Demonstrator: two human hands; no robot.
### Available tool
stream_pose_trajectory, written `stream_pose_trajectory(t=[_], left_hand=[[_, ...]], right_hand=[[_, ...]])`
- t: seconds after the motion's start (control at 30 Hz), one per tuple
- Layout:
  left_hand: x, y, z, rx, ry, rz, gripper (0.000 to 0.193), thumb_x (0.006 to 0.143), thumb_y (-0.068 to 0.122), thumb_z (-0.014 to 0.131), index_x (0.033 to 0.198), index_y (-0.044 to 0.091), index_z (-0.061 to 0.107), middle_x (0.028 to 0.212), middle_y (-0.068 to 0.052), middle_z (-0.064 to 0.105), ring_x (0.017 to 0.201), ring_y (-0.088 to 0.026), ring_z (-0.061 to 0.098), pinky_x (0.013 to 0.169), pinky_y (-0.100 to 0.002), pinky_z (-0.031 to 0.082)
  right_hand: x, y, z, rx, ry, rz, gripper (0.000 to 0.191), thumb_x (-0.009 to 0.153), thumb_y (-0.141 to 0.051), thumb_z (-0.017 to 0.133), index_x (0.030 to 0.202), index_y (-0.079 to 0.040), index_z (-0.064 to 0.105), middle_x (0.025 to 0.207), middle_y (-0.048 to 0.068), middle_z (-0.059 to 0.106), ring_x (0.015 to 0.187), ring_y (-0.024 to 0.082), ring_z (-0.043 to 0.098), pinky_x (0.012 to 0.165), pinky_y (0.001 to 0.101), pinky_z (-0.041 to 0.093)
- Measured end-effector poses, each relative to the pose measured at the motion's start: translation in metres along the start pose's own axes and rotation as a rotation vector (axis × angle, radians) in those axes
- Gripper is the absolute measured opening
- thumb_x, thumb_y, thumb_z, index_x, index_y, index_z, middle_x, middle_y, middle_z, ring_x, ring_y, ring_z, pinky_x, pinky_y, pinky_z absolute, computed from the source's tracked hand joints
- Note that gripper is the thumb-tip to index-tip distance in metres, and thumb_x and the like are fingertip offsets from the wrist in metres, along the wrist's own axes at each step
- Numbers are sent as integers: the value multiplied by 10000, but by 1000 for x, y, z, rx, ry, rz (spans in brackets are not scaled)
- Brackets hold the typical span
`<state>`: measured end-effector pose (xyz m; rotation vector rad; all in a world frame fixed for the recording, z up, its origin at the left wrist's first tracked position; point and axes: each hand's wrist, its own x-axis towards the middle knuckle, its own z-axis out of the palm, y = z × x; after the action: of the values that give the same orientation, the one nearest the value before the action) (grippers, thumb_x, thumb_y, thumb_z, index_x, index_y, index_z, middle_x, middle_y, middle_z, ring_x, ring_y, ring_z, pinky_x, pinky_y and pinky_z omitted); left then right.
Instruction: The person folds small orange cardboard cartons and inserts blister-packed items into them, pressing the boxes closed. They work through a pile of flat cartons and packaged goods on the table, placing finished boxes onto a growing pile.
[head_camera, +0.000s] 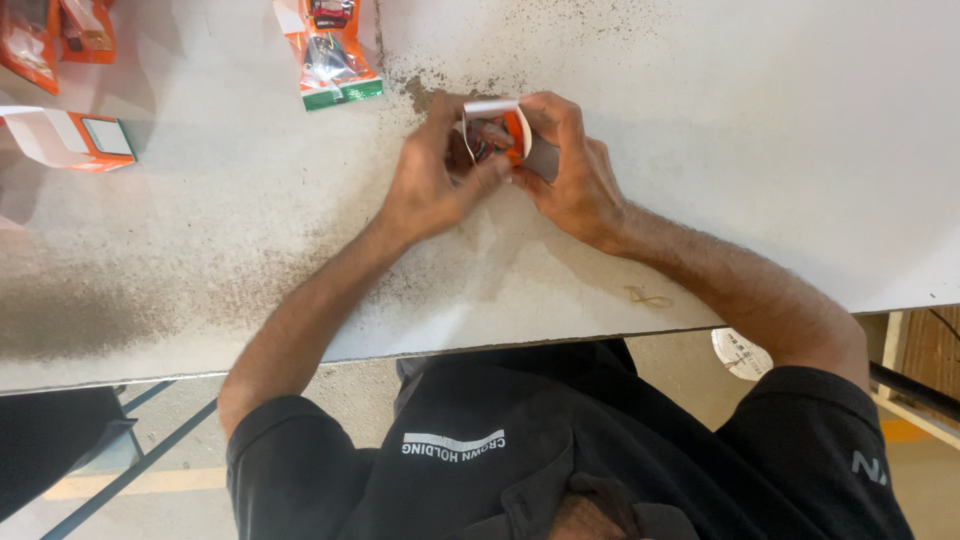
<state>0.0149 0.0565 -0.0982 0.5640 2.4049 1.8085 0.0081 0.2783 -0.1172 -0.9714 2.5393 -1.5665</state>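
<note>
- Head view: the left hand (432, 180) and right hand (570, 170) are both pinching a small orange-and-white carton (497, 128) at upper centre of the frame, fingers closed around it, over the worn white table (760, 150).
- Upper left of the frame: an orange packet (335, 55) and an open orange box (70, 138) are lying apart from the hands.

Your left hand (430, 185) and right hand (570, 170) meet over the white table (760, 150), both closed around a small orange and white box (497, 128) with its open end facing you. Your left fingertips press into the opening while your right hand cups the box from the far side. A rubber band (648, 296) lies on the table near your right forearm. Further off to your left sit a clear orange-trimmed packet (335, 55), a flattened orange and white carton (70, 138) and two more orange packets (55, 35) at the table's corner
</note>
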Motion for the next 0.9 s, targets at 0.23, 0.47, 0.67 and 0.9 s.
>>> stream_pose_trajectory(t=[0.23, 0.47, 0.67, 0.9], left_hand=[[-4, -3, 10, -104, 112, -115, 433, 953, 111, 775, 1249, -27, 491, 988, -110, 729, 771, -91, 693, 632, -254, 581], [0, 1, 15, -186, 193, -128, 302, 917, 36, 685, 1156, -28, 510, 995, -127, 704, 762, -116, 687, 581, -260, 582], [-3, 7, 12, -27, 188, -55, 394, 981, 127, 735, 1249, -25, 491, 987, -117, 730, 714, -86, 636, 574, -260, 534], [-10, -1, 16, 75, 214, 37, 477, 958, 115, 778, 1293, -40, 476, 997, -110, 734, 680, -71, 632, 552, -246, 512]], right_hand=[[-3, 1, 1, -2, -15, 26, 690, 1034, -59, 765, 1460, -96, 223, 1395, 242, 660, 1274, 363, 703, 1026, 432, 635], [-2, 3, 3, -68, -18, -92, 697, 1016, -35, 761, 1461, -74, 225, 1458, 270, 589, 1331, 392, 640, 1075, 457, 584], [-3, 1, 1, -91, 10, -103, 682, 975, 14, 754, 1454, -71, 275, 1505, 272, 543, 1339, 404, 630, 1075, 428, 601], [-3, 3, 3, -51, -9, -17, 728, 987, -12, 794, 1487, -91, 270, 1427, 197, 626, 1301, 358, 680, 1043, 426, 613]])
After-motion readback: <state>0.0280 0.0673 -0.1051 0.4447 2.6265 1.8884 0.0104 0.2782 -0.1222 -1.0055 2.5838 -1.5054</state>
